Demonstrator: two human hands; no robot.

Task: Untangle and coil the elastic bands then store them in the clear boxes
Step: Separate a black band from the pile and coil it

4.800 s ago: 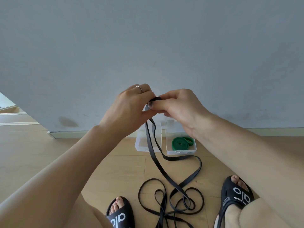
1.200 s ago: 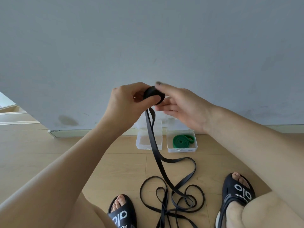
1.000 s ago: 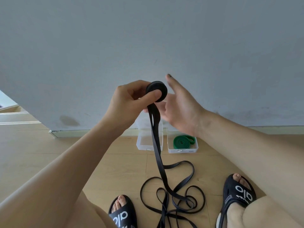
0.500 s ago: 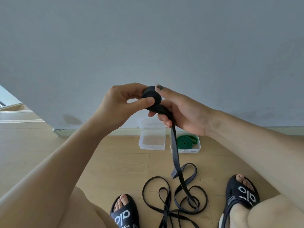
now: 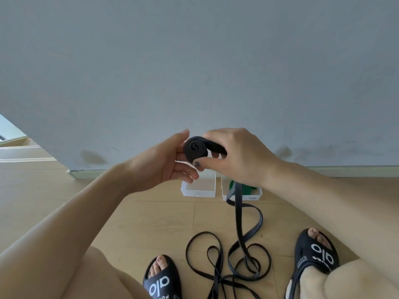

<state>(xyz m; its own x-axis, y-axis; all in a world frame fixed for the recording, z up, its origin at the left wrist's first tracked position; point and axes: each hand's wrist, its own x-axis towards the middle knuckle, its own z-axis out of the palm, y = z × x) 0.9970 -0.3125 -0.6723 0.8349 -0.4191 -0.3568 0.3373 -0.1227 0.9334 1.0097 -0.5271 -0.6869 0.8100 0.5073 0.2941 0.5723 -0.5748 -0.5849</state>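
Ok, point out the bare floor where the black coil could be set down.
Bare wood floor lies left of the empty clear box, ahead of the left sandal. Crowded: loose black band loops fill the floor between both sandals, up to the box with the green band.

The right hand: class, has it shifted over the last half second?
Yes. The right hand now reaches over the black coil, thumb beneath; before, it was behind it.
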